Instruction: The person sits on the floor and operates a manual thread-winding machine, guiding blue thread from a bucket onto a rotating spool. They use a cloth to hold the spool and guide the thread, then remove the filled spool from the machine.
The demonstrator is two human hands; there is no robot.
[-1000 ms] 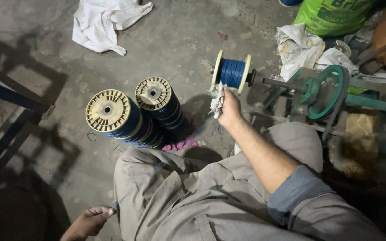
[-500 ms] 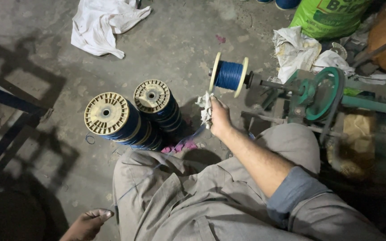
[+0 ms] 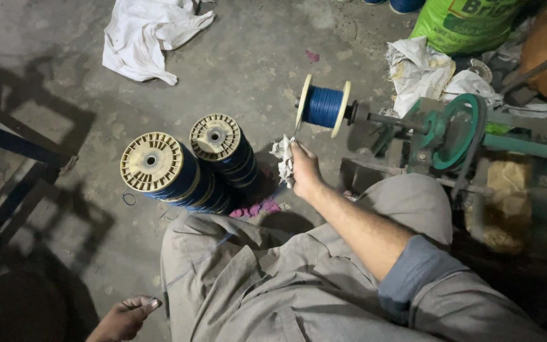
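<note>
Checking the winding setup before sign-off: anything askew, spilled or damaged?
Nothing broken shows. The white cloth lies crumpled on the floor, and a pink smear stains the concrete beside the stacked blue spools. The spool on the spindle sits straight.

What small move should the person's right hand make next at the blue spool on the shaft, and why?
Probably slide the right hand, with its rag pinching the wire, sideways along the blue spool. The hand sits near the spool's left flange, so the rest of the core likely needs wire.
</note>
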